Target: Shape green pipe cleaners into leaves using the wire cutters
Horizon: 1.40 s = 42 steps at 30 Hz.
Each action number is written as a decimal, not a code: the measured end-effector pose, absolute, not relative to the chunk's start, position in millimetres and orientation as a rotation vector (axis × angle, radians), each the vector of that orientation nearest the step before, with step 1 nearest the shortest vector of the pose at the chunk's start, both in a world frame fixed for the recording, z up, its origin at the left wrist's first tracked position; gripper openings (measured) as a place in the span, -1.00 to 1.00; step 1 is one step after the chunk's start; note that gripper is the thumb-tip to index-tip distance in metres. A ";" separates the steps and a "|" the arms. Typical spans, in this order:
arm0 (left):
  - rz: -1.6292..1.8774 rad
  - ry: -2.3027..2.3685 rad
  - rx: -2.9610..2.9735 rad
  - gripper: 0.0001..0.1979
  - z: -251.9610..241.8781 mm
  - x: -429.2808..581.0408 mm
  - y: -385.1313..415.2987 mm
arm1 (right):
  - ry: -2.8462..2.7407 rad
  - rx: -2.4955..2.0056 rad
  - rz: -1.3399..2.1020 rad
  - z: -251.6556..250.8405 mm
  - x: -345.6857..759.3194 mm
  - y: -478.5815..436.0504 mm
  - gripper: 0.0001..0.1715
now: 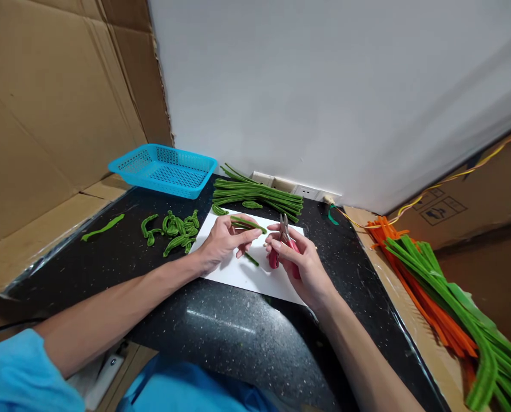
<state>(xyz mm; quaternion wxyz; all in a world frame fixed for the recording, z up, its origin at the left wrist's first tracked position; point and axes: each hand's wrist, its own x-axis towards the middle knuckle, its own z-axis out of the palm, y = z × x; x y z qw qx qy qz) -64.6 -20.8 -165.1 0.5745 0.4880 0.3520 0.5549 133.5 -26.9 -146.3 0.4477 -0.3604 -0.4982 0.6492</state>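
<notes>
Over a white sheet (233, 274), my left hand (227, 240) pinches a bent green pipe cleaner (246, 224), its tip reaching toward the right. My right hand (302, 257) is closed around red-handled pliers (284, 229), their metal jaws pointing up and away. The jaws and the pipe cleaner are apart. A short green piece (251, 259) lies on the sheet below my left fingers. At the sheet's far left corner rests a curled green piece (220, 210).
Behind the sheet lies a bundle of green pipe cleaners (259, 194), before wall sockets (307, 191). Shaped green pieces (178, 229) and a flat green strip (103, 227) lie left. A blue basket (165, 171) stands back left; orange stems (422, 297) and green stems (448, 292) lie right.
</notes>
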 end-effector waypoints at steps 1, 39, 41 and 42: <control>1.311 0.822 1.106 -0.68 -164.5 -64.7 -20.9 | -1.264 -0.887 1.589 -147.0 133.9 -26.6 -0.57; 1.341 0.867 1.028 -0.60 -158.5 -67.0 -18.8 | -2.078 -1.122 0.355 -151.8 144.9 -29.6 -0.81; 1.362 0.882 1.025 -0.60 -160.6 -66.6 -18.7 | -2.113 -1.129 0.287 -152.9 145.2 -29.3 -0.85; 1.373 0.887 1.025 -0.60 -161.3 -66.3 -18.5 | -2.137 -1.132 0.257 -153.3 145.2 -29.2 -0.86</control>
